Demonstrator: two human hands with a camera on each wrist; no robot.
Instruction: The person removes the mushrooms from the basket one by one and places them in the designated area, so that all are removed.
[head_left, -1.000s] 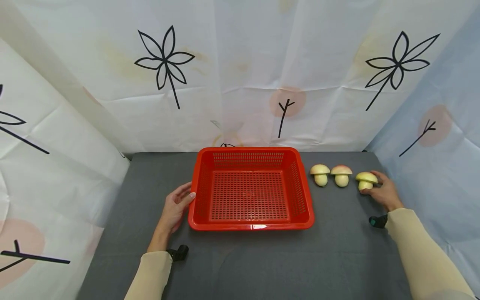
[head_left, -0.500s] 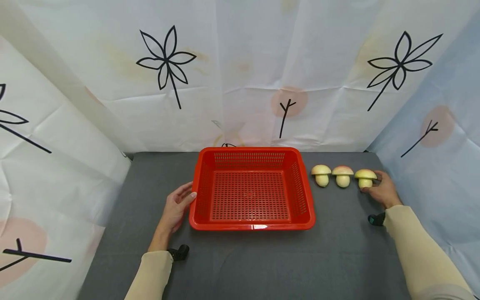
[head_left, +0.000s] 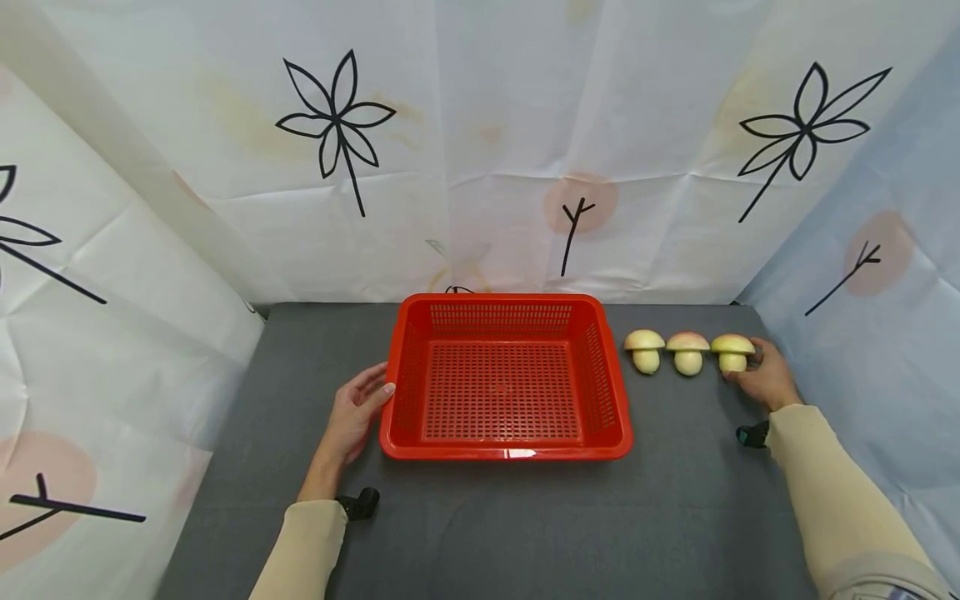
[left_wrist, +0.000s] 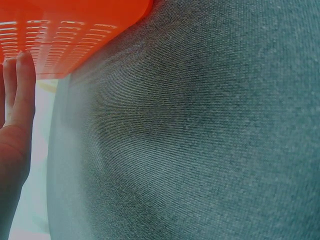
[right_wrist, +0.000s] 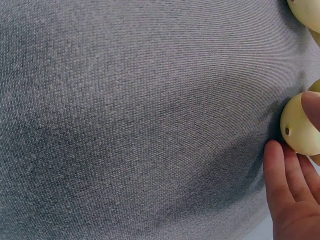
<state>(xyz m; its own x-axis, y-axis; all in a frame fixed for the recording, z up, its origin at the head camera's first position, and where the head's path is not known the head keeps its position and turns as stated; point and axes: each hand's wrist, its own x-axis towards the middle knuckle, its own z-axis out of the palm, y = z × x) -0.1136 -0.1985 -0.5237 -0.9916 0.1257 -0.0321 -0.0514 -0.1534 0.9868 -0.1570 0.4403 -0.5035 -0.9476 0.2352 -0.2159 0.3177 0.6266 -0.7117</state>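
A yellow-capped toy mushroom [head_left: 732, 345] stands at the right end of a row of mushrooms. My right hand [head_left: 767, 379] holds it from the right, thumb at the stem and fingers behind the cap. Seen from the right wrist, the thumb overlaps its pale stem base [right_wrist: 299, 122] and the fingers [right_wrist: 282, 172] lie alongside. A large red plastic basket [head_left: 506, 450] with slotted walls rests mid-table. At its left side is my left hand [head_left: 354, 417], thumb at the rim. The left wrist view has straight fingers [left_wrist: 24, 95] against the basket's outer wall [left_wrist: 95, 30].
Left of the held mushroom are a pinkish-capped mushroom [head_left: 687, 343] and a cream-capped mushroom [head_left: 645, 342], the latter close to the basket's right rim. Dark grey cloth covers the table [head_left: 487, 533]. White patterned fabric [head_left: 480, 150] encloses the back and both sides.
My right hand has shifted the yellow-capped mushroom slightly left and back, level with the other mushrooms, and its cap now sits straighter. The left hand and basket have stayed put.
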